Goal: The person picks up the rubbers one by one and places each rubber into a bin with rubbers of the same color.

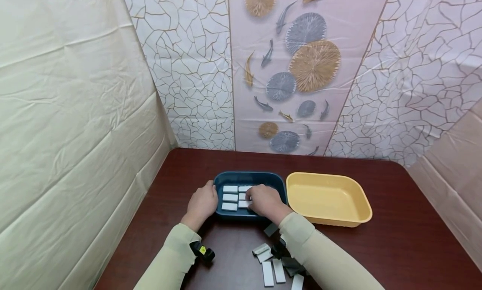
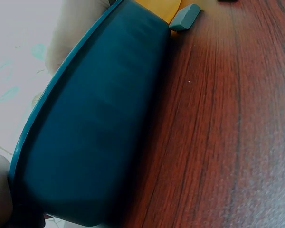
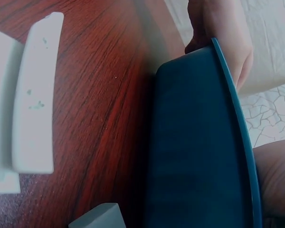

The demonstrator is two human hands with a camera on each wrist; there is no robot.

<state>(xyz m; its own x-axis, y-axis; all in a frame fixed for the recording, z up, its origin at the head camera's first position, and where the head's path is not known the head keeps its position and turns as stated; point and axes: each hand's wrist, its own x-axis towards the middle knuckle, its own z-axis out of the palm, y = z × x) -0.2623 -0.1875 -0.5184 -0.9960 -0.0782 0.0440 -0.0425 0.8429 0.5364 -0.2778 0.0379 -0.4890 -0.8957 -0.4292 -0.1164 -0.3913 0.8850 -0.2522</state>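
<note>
1. Nearest the head camera: two pale sleeves, reaching forward from the bottom edge. Each wrist carries a black device; the left one bears a yellow mark.

2. Loose white tiles lie on the near part of the table, just left of the right sleeve. Two lie side by side; another pair, farther forward, overlaps. One more shows at the bottom edge, partly cut off. Darker grey-looking tiles lie in the shadow beside and below the right forearm, one of them close to the near side of the blue tray.

3. Blue tray: flat on the table, ahead of the loose tiles. Inside, white tiles lie in two columns. Three are fully visible in the left column; three show in the right column, partly covered by a hand.

4. Left hand: grips the left end of the blue tray, thumb and fingers pinching its rim.

5. Right hand: reaches over the near wall into the blue tray, fingers bent down at the right column. Fingertips are largely hidden; cannot tell whether they pinch a tile.

6. Yellow tray: just beside the blue tray, to its right, with its bare floor visible.

7. Background: patterned cloth with fish and round leaf shapes, behind the table.
</note>
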